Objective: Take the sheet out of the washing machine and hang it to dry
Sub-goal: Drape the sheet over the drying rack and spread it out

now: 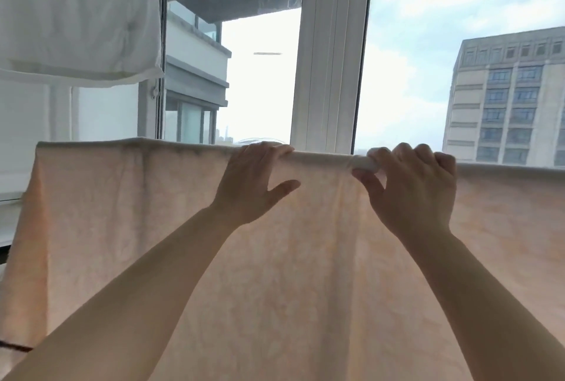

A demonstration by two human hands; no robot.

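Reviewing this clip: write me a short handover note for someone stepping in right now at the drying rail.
Left hand: open, fingers resting over the top fold of the sheet.
Right hand: pinches a bunched bit of the sheet at the rail.
Sheet: peach, already draped over the rail in front of the window; white bedding hangs upper left.
Done: sheet out and hung.
Left: probably smoothing the bunch under the right hand.

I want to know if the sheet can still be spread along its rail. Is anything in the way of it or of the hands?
Nothing visible blocks it. The sheet already drapes over the rail; the left hand rests its fingers on the fold, and the right hand grips a bunched part. The white bedding hangs higher, upper left, apart from it.
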